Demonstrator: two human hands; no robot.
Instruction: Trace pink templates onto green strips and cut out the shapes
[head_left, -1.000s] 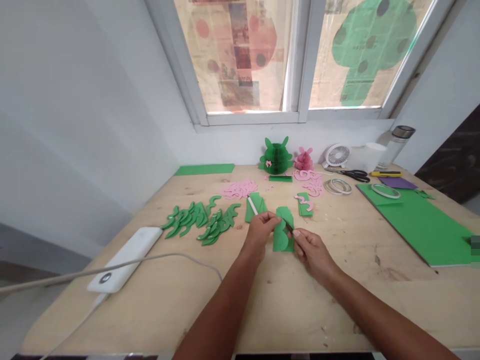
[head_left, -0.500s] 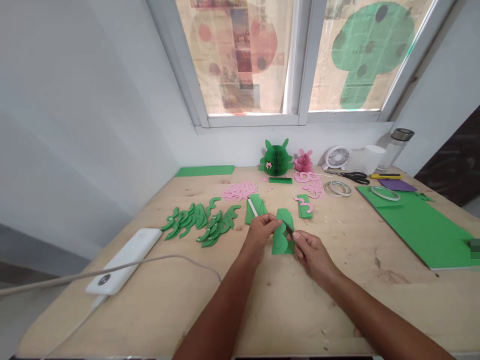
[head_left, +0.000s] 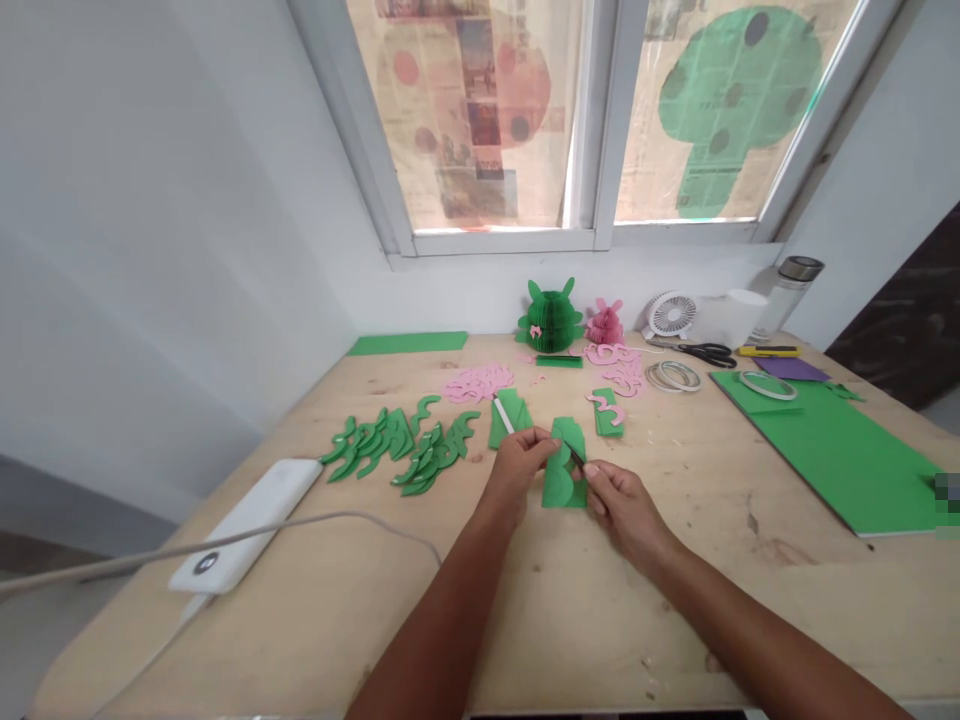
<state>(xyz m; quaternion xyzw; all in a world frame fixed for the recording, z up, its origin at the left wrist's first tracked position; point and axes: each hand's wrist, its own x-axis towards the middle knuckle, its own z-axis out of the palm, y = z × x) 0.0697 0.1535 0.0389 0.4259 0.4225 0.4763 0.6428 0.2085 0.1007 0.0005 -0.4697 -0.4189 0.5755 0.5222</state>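
Observation:
A green paper piece with a scalloped outline is pinched by the fingertips of my left hand at its left edge. From the other side my right hand is closed around small scissors; their dark blades meet the paper and the handles are hidden in my fingers. Just left of the held piece, a white pen lies across another green paper. To the right is a green strip with a pink curved cutout on top.
Green curved cutouts and pink cutouts lie in piles. A white power bank with a cable is at left. Green sheets, tape rolls, black scissors and a yellow cutter are at right. Paper ornaments stand behind.
The scissor blades have shifted slightly against the paper, and the held piece has turned a little. My hands stay in nearly the same place; the view has moved slightly.

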